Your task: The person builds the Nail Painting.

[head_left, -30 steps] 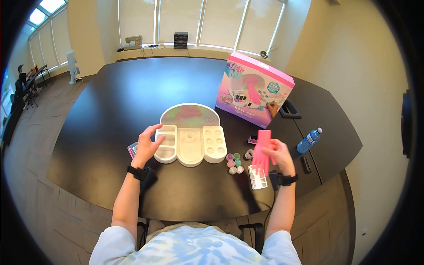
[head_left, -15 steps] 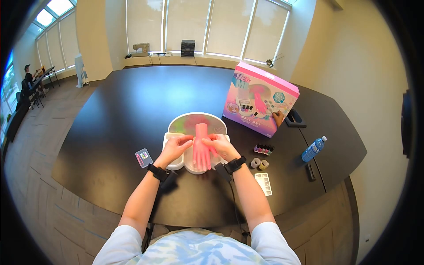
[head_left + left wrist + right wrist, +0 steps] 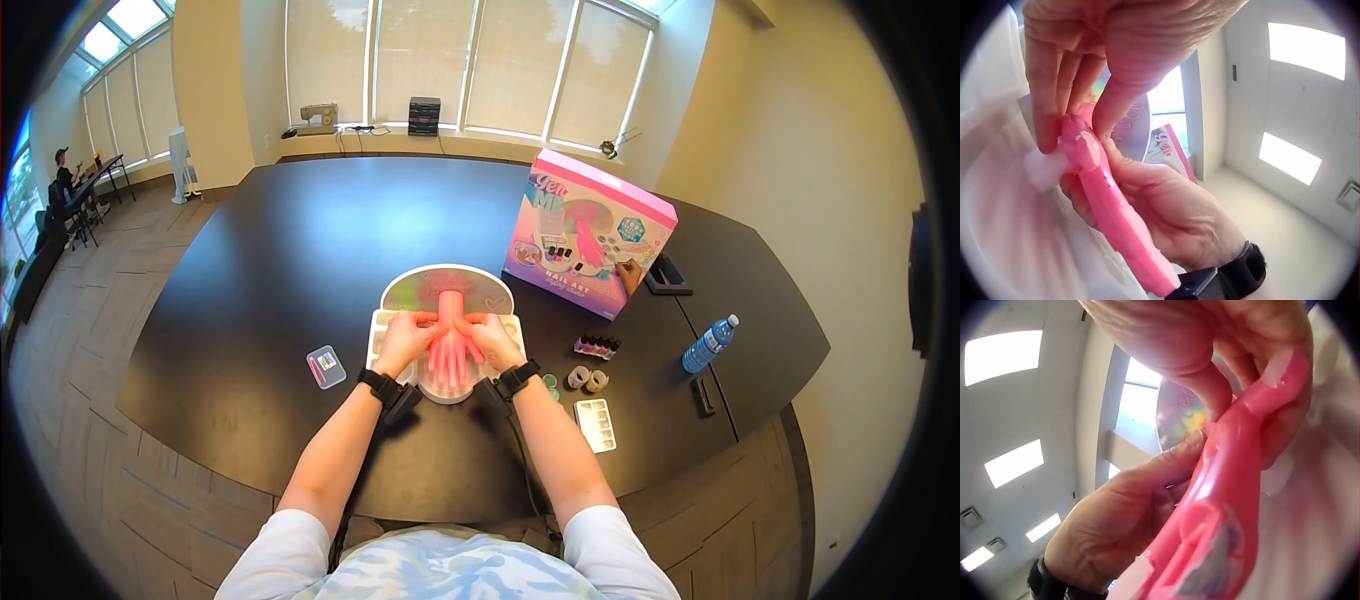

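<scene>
A pink plastic model hand (image 3: 451, 362), fingers toward me, is held over the middle of a white nail station (image 3: 377, 326). My left hand (image 3: 405, 338) grips its left side near the wrist, thumb on top. The right hand (image 3: 492, 338) holds the opposite side, its thumb also pressing from above. In the left wrist view a white peg (image 3: 1044, 170) of the station shows close under the model hand (image 3: 1119, 215). Behind it stands the rounded mirror (image 3: 402, 292). My forearms and hands partly hide the station's side compartments.
Right of the station are nail polish bottles (image 3: 597, 347), small glitter jars (image 3: 578, 377), a white palette (image 3: 595, 426) and a water bottle (image 3: 710, 344). A clear case (image 3: 326, 367) lies left. The pink box (image 3: 590, 235) stands behind at right.
The right hand has carried the model hand leftward from above the palette to the station's middle. My left hand has come from the left compartments to grip it, and both have lowered it slightly.
</scene>
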A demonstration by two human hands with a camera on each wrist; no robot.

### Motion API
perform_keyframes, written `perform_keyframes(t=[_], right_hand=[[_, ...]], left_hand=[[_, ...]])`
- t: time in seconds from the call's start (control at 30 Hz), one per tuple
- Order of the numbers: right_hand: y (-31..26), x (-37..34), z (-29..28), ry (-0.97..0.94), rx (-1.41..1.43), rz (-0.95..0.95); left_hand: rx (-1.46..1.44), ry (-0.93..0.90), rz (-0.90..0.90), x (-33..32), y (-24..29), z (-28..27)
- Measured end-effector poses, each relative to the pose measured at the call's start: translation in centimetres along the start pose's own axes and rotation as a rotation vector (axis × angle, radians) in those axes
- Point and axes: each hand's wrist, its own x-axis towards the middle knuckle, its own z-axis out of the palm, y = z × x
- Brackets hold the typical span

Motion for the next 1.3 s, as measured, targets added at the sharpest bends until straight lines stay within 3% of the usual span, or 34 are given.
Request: perform_keyframes(t=[0.1, 0.33, 0.5, 1.03, 1.1, 1.23, 1.3], right_hand=[[-0.4, -0.2, 0.5, 0.098, -0.168, -0.048], [-0.6, -0.3, 0.7, 0.125, -0.352, -0.083], [-2.0, -1.0, 1.0, 0.158, -0.500, -0.114], [-2.8, -2.0, 1.9, 0.154, -0.514, -0.074], [-3.4, -2.5, 2.2, 0.177, -0.541, -0.065], [-1.9, -1.5, 2.1, 0.201, -0.540, -0.149], [-1.7, -1.1, 2.1, 0.194, -0.648, -0.159]], left_hand=[[-0.010, -0.007, -0.031, -0.2, 0.8, -0.2], [0.066, -0.015, 0.004, 0.3, -0.5, -0.4], [-0.078, 0.004, -0.044, 1.0, -2.1, -0.2], [-0.043, -0.033, -0.047, 0.7, -2.0, 0.0], [0.122, 0.009, 0.035, 0.4, -1.6, 0.0], [0.102, 0.014, 0.026, 0.6, -1.7, 0.1], [0.223, 0.040, 0.092, 0.8, -1.6, 0.0]])
